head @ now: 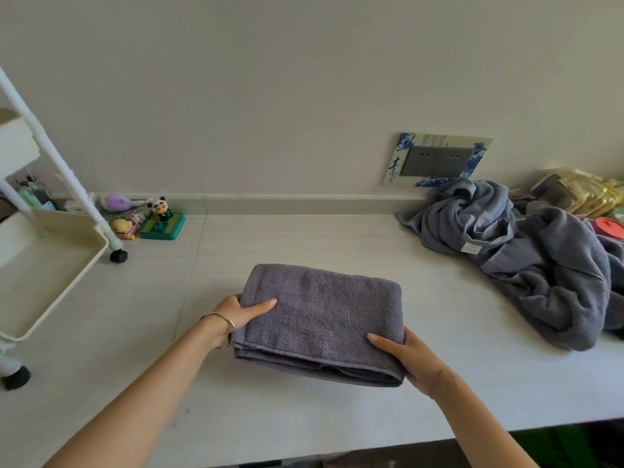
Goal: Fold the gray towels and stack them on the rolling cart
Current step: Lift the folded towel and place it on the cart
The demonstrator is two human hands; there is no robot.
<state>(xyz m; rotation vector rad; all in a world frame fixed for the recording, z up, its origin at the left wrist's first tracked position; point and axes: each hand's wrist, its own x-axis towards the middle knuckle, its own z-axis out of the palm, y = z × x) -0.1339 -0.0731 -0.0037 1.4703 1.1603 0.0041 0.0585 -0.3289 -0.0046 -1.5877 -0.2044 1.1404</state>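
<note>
Both sides of the folded gray towel (324, 319) on the table (304, 238) are gripped, left hand (236, 312) at its left edge, right hand (410, 361) at its near-right corner, thumbs on top, fingers apparently tucked beneath, likely to lift it flat toward the rolling cart (64, 221) at left.

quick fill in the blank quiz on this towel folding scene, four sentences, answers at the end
1. The folded towel, gripped by the left hand and right hand, is ____ in colour.
2. The pile of unfolded towels lies to its ____.
3. The bracelet is on the ____ wrist.
4. The panda figure stands on a ____ base.
Missing words: gray; right; left; green.
</note>
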